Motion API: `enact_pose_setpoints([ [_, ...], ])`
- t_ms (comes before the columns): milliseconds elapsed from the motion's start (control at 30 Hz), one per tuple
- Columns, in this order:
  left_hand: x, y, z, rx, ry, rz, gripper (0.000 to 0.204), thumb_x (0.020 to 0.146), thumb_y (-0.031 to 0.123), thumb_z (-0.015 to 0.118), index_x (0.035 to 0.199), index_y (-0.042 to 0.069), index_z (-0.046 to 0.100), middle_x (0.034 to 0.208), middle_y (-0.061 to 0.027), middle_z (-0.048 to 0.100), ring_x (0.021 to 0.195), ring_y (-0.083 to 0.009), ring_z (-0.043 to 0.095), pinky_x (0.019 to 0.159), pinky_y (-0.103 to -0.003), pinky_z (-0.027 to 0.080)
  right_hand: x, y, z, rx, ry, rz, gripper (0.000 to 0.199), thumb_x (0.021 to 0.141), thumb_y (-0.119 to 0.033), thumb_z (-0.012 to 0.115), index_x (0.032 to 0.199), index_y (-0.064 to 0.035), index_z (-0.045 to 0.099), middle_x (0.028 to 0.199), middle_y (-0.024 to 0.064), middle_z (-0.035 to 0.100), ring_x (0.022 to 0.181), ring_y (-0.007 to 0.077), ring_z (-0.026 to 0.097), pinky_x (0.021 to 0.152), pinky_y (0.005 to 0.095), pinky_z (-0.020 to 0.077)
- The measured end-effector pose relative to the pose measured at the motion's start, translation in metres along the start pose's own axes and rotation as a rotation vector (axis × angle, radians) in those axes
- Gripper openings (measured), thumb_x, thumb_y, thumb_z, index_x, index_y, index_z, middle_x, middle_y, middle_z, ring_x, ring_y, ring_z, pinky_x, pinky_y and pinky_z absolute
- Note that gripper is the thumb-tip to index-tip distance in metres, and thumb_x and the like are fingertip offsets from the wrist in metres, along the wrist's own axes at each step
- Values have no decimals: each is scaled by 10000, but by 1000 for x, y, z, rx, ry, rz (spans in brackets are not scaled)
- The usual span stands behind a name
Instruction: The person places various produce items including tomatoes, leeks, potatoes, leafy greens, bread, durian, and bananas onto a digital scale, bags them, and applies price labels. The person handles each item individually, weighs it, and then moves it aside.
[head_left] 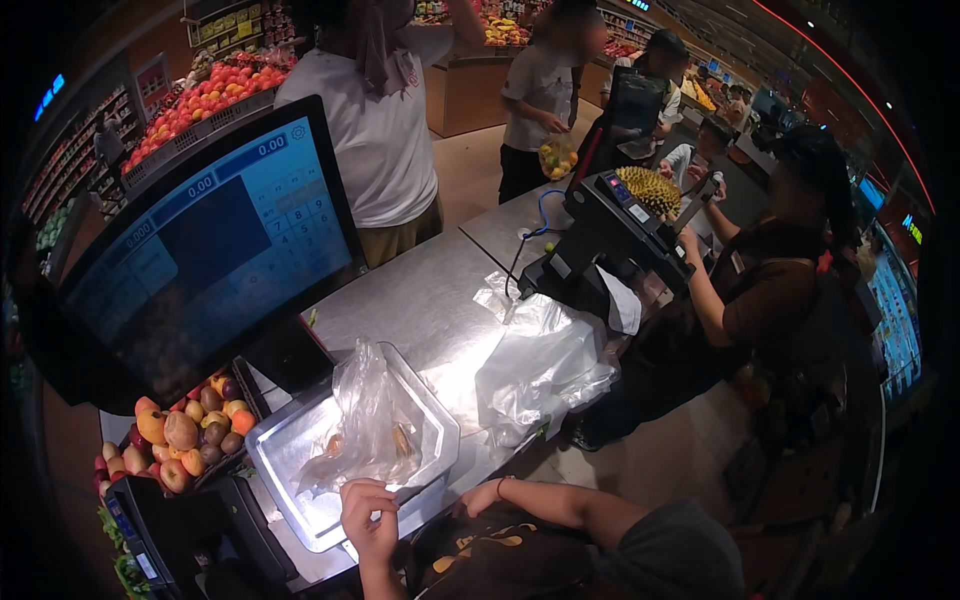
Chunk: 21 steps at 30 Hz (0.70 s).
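My left hand (369, 518) is raised at the near edge of a metal tray (440, 437). Its fingers are loosely bent, and nothing shows in them. A clear plastic bag (364, 400) lies crumpled in the tray, with a few small brownish items inside that I cannot make out. Close to my body, by the tray's near right corner, is my right hand (482, 496); its fingers are turned down and mostly hidden. A dark band circles that wrist.
A touchscreen scale display (215, 225) stands at the left, above a crate of mixed fruit (180, 432). Thin plastic bags (545, 365) are heaped on the metal counter (405, 290). Beyond them, a co-worker (770, 290) stands beside another scale (610, 235) and a durian (648, 190). Several people stand across the counter.
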<state>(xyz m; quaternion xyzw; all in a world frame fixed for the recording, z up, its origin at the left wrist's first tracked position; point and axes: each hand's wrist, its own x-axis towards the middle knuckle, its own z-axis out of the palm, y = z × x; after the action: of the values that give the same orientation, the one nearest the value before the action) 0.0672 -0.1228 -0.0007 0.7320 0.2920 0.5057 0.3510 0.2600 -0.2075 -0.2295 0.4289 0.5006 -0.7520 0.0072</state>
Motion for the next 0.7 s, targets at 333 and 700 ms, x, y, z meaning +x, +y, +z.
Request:
enact_pose_setpoints([
  [333,0,2,0,-24,-29,22,166,551,-83,550,563,69,484,639,-47,547,721,-231,541,693,-324,381,-6,-11,-2,-44,-22,4,607,638,-78,538,1238,-9,475,1159,155,542,1012,234,531,853,312,414],
  [700,6,1,-2,24,-36,42,187,544,-108,536,579,70,487,647,-37,559,740,-227,553,707,-314,381,17,15,-15,-276,-105,-3,444,665,-145,589,1089,-12,584,1027,124,614,917,204,562,780,311,432],
])
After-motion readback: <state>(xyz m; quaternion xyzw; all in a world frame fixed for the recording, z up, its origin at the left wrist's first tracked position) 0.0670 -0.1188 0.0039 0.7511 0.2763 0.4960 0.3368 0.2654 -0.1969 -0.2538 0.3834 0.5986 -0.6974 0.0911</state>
